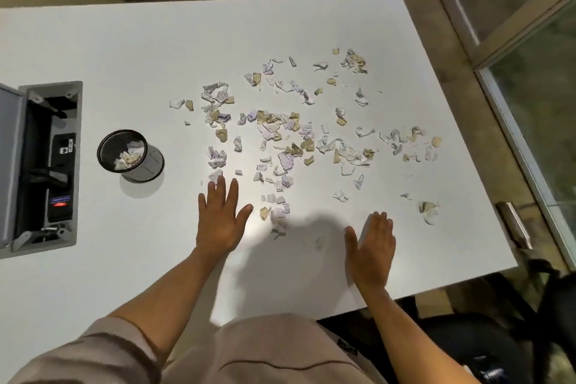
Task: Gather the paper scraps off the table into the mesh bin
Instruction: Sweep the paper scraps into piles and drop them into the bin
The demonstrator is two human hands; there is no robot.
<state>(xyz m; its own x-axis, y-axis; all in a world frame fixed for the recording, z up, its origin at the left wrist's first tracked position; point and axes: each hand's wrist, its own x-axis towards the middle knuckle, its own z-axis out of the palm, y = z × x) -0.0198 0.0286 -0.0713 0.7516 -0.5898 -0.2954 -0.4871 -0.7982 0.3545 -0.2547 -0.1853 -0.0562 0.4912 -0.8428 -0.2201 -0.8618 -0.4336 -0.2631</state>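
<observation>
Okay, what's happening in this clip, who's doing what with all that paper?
A person is clearing torn paper scraps off a white table. Both hands are open and empty: the left hand lies flat at the near edge of the scatter, the right hand stands on edge, as if to sweep. The mesh bin sits to the left, upright, with a few scraps already inside. Most of the scraps are still spread over the table, so the job looks barely started.
</observation>
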